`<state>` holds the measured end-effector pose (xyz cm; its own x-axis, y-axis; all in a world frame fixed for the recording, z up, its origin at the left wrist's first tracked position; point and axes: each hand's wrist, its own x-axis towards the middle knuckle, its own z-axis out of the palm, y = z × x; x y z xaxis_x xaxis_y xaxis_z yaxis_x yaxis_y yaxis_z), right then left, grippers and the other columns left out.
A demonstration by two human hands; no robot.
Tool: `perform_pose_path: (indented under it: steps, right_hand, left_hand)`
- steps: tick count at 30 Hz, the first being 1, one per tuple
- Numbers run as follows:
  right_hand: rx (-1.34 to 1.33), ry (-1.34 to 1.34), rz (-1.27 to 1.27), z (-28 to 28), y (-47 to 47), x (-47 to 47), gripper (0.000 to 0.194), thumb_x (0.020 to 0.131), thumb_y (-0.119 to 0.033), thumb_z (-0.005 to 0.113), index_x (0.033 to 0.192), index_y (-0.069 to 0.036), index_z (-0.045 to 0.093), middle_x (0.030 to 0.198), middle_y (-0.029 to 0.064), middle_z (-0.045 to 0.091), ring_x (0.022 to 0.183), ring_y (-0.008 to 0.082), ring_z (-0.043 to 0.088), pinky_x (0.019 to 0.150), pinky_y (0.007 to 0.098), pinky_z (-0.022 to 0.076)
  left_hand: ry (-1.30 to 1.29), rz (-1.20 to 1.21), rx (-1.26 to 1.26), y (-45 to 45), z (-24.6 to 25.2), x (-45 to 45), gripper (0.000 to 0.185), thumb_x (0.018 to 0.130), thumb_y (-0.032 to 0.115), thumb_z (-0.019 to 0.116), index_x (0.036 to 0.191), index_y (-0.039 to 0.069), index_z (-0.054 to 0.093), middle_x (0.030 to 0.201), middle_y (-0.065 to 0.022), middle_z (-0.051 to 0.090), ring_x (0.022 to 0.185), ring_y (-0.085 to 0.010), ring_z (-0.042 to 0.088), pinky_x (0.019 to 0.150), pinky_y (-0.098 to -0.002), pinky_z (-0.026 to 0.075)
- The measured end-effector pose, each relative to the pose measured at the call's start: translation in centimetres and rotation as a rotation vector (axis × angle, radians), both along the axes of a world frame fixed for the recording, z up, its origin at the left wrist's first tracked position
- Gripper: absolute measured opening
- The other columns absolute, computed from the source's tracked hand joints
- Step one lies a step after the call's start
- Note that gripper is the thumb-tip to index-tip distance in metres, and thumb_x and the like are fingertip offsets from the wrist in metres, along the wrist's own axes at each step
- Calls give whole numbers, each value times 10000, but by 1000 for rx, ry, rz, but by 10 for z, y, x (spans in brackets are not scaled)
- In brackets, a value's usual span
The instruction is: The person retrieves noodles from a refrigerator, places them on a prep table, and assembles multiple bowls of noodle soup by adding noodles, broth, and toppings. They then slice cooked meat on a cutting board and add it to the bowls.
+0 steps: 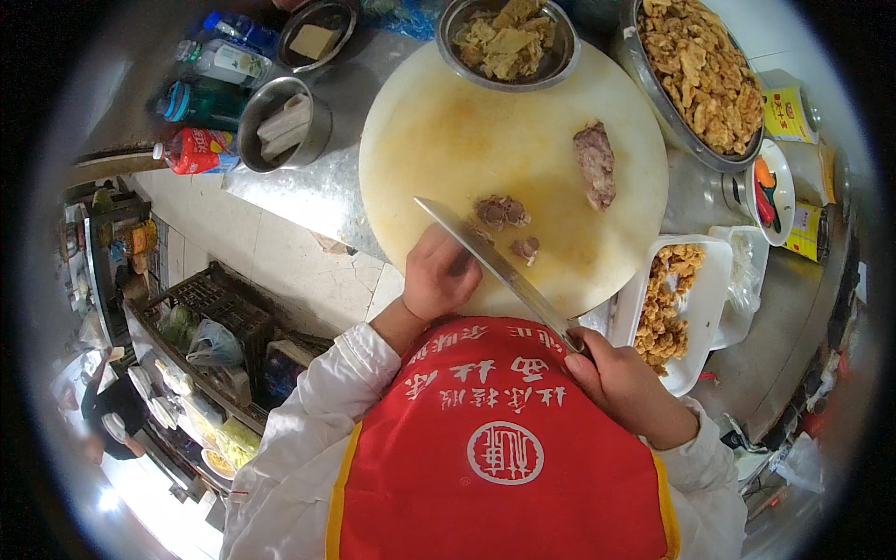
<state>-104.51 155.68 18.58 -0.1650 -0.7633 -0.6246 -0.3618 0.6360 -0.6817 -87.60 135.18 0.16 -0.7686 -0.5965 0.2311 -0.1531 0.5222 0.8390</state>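
Observation:
My right hand [619,381] grips the handle of a cleaver [497,266], whose blade slants up and left over the near part of a round, cream-coloured cutting board [427,140]. Close against the blade, on its left side, my left hand [442,271] has its fingers curled down. What lies under those fingers is hidden. Cut slices of dark cooked meat [501,211] lie just beyond the blade, with a smaller meat piece [525,249] nearer to me. A longer chunk of cooked meat [596,166] rests apart on the board's right side.
A steel bowl of yellowish food [505,42] sits on the board's far edge. Right of the board are a basin of fried pieces [703,77] and a white tray [703,308]. At left stand a steel pot [283,126] and several bottles [199,150]. Another person [112,409] is far left.

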Motion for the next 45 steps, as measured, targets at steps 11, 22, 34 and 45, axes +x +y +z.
perform_pose_path:
  steps: [11, 22, 34, 45]
  right_hand:
    - [-169, 82, 10, -89, -50, 13, 360, 1031, -299, 550, 1152, 37, 505, 658, 284, 620, 634, 506, 622, 582, 591, 479]
    - [-290, 29, -17, -69, -18, -3, 335, 1043, -313, 539, 1136, 9, 555, 751, 285, 651, 704, 483, 650, 617, 538, 501]
    - [5, 26, -37, 12, 37, 12, 380, 1033, -303, 564, 1269, -9, 516, 794, 307, 658, 761, 515, 651, 653, 581, 508]
    - [-135, 58, -39, -58, -29, 13, 311, 1038, -282, 539, 1156, 5, 559, 765, 316, 641, 729, 528, 625, 642, 590, 475]
  left_hand:
    - [15, -7, -76, -2, 4, -1, 283, 742, 33, 728, 1020, 52, 683, 946, -165, 644, 856, -376, 631, 741, -441, 536]
    - [22, 98, -286, 13, 7, -1, 295, 718, 12, 737, 1004, 64, 689, 995, -143, 663, 938, -374, 630, 799, -447, 528]
    - [55, 33, -277, 6, 4, -4, 278, 705, 40, 752, 973, 58, 681, 957, -151, 637, 896, -381, 606, 762, -451, 516]
    - [64, 24, -211, 2, -1, -2, 291, 702, -4, 722, 984, 45, 667, 1010, -158, 640, 918, -382, 610, 792, -449, 520]
